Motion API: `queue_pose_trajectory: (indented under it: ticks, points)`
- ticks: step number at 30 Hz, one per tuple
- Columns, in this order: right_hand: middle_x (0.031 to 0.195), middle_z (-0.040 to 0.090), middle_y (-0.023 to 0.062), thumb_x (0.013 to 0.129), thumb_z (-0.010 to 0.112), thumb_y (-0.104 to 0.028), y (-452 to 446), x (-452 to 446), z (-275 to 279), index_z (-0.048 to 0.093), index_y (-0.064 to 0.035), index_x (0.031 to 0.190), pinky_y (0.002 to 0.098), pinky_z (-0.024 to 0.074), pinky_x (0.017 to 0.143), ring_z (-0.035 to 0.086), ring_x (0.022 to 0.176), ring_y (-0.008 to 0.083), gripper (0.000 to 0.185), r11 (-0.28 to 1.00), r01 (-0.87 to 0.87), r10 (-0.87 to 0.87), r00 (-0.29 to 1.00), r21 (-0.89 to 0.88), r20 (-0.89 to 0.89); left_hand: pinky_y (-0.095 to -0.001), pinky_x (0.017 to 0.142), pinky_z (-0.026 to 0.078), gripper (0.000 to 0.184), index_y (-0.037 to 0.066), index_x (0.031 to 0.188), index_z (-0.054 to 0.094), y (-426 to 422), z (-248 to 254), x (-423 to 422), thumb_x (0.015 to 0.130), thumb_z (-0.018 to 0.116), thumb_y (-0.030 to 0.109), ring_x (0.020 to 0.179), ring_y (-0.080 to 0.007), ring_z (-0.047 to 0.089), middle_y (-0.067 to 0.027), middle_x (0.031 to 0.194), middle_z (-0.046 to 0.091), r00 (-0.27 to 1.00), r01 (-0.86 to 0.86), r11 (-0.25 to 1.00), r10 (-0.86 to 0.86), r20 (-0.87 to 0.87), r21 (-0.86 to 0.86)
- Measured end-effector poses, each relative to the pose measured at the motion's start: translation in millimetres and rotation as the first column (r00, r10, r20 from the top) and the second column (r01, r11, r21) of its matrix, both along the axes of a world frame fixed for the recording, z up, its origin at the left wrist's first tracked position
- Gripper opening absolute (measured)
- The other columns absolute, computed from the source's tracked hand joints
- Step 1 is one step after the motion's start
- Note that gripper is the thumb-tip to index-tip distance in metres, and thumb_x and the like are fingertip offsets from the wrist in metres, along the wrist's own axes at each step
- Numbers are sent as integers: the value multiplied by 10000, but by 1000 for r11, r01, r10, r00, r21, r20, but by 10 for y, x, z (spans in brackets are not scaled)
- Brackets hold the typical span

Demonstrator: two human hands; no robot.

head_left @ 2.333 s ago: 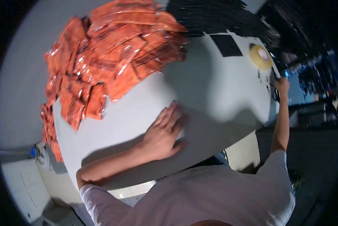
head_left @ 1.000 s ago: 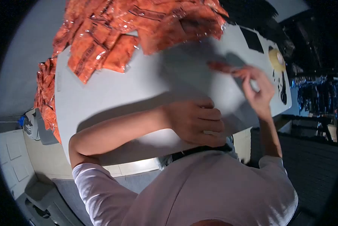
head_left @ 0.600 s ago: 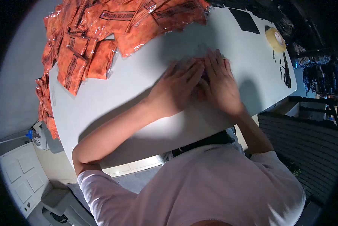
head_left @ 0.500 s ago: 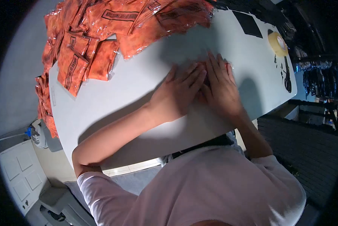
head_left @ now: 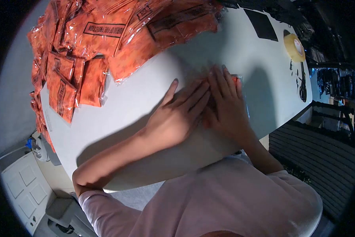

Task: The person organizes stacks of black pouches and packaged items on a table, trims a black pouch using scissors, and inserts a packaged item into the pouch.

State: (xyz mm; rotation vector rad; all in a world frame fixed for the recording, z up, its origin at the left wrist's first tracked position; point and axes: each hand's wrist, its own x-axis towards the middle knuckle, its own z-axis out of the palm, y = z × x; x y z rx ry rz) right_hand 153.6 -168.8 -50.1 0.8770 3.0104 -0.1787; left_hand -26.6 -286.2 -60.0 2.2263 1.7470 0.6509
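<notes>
My left hand [head_left: 177, 112] lies flat with its fingers spread, its fingertips touching an orange plastic-wrapped packet [head_left: 236, 80]. Over the same packet rests my right hand [head_left: 227, 100], palm down and fingers stretched out. Both hands cover most of the packet; an orange edge and clear film show at its right side. The two hands nearly meet at the fingers. A large heap of orange packets in shiny film [head_left: 130, 57], some with dark printed labels, fills the upper left of the white table [head_left: 126, 112].
A roll of yellowish tape [head_left: 294, 47] stands at the table's right end, with black scissors [head_left: 303, 89] below it. A black flat sheet [head_left: 261, 24] lies at the far side. More orange packets hang past the left edge. Grey slatted panel at right, white door at lower left.
My right hand came from the table's right edge with an orange packet, which now lies under both hands. My left hand moved up beside it. Lately both hands have shifted slightly lower in view.
</notes>
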Motion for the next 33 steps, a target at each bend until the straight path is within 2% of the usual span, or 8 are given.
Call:
queue_pose_trajectory:
  ticks: [7,16,19,21,22,24,27,33]
  points:
    - [1677,236,227,799,707,-497,15,11,8,302,11,1592,640,159,1236,196,1567,420,1026,1000,-6,3,998,-31,-68,-665,1226,143,732,-19,1509,461,19,56,-39,924,657,375,1544,-279,313,-169,1617,400,998,41,999,-41,-45,-20]
    - [1661,227,278,887,686,-448,36,59,114,259,43,1597,640,120,1243,163,1564,461,963,991,-72,49,979,-113,-197,-679,1233,51,963,-24,1599,291,122,19,25,893,688,497,1551,-368,286,-236,1648,318,994,6,999,-9,109,33]
    - [1699,201,225,913,742,-365,146,202,297,301,13,1596,564,148,1263,170,1576,421,897,933,-113,-12,939,-342,-344,-677,1235,54,958,-6,1610,279,91,87,45,900,679,498,1554,-362,276,-229,1662,291,999,15,1000,-15,-32,-9]
    - [1651,344,209,949,731,-255,404,336,477,352,-24,1587,479,253,1252,324,1532,374,777,558,-298,-200,858,-775,-474,-680,1232,79,946,6,1609,288,76,74,39,904,676,503,1561,-352,260,-223,1667,283,992,2,999,-6,-128,-35]
    - [1532,534,174,970,696,-164,668,416,582,461,-72,1543,420,367,1200,496,1433,317,626,858,-205,17,928,-472,-373,-680,1232,79,946,6,1609,288,65,84,39,904,676,503,1561,-352,260,-223,1667,283,990,3,1000,-6,-140,-23]
    - [1351,662,199,913,704,-96,1140,490,738,680,-58,1309,431,484,1090,630,1274,354,399,985,-132,68,882,-107,-466,-683,1228,108,900,-4,1589,332,55,121,21,925,662,507,1568,-342,244,-216,1668,283,989,-34,998,25,-145,-59]
    - [1074,755,201,894,684,-174,2203,617,957,760,-27,1104,440,554,958,722,1058,358,267,987,127,-67,879,96,-471,-682,1228,120,846,-15,1563,381,56,188,6,948,647,502,1580,-334,209,-205,1682,259,983,-35,997,23,-183,-63]
    - [1039,750,211,927,647,-242,4142,723,941,768,-130,1136,495,588,859,732,941,394,267,866,368,-230,894,339,-385,-674,1237,101,834,-27,1556,390,28,193,7,960,635,503,1596,-309,157,-170,1712,200,991,-41,997,32,-130,-70]
